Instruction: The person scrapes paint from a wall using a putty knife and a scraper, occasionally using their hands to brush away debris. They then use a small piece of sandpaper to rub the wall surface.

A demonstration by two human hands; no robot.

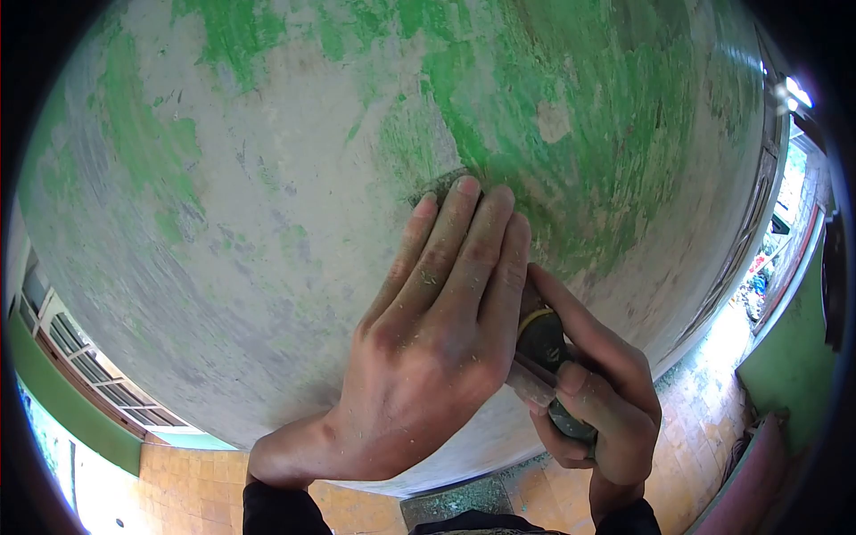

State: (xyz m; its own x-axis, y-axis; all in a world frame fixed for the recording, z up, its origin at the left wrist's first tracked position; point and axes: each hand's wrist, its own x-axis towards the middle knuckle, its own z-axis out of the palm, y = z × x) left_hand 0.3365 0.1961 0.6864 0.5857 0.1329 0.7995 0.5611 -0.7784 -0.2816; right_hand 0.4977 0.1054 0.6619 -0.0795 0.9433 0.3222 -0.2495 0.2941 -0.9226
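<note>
A wall [294, 160] with patchy green paint over a grey-white surface fills most of the head view. My left hand [437, 330] lies with its fingers stretched out, its fingertips over a scraper blade [432, 189] that touches the wall. Lower right, my right hand [606, 383] is wrapped round the scraper's dark green handle [542, 343], which has a yellow ring. Most of the blade is hidden under my left hand. Specks of green paint dot the back of that hand.
Orange floor tiles [196, 486] show below, with a dusty green-grey patch [459, 501] near my body. A white-framed window [98, 366] is at the left. On the right are a bright opening [789, 192] and a low green wall [785, 357].
</note>
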